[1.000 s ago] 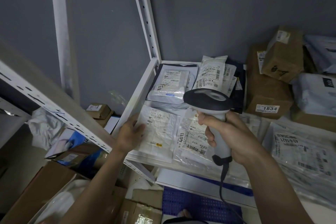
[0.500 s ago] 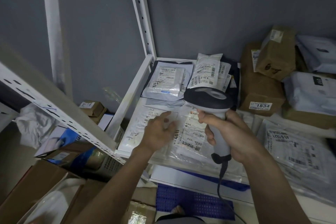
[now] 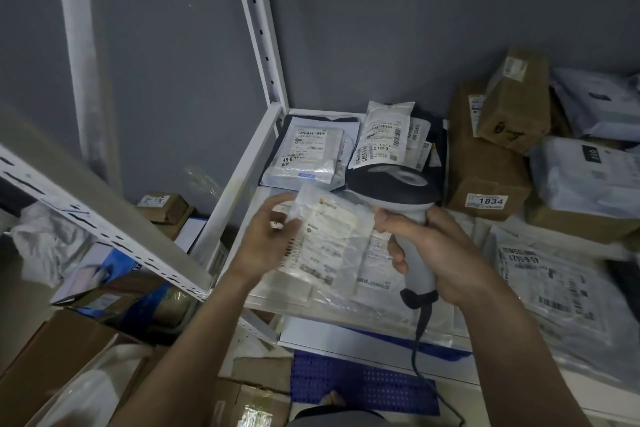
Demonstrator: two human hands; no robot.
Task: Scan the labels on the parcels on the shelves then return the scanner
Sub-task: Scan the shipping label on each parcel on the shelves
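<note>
At frame centre, over the shelf (image 3: 242, 166): left hand (image 3: 266, 239) pinches a thin plastic parcel (image 3: 325, 239), probably light, floppy, slippery; best held by an edge. Right hand (image 3: 433, 253) grips the scanner (image 3: 398, 191) by its handle.

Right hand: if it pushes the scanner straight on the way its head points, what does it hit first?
Probably the white bagged parcel labelled 83-3-2505, leaning just beyond the scanner gripped by the right hand. Depth is unclear from this view; the head may already be close to it.
</note>
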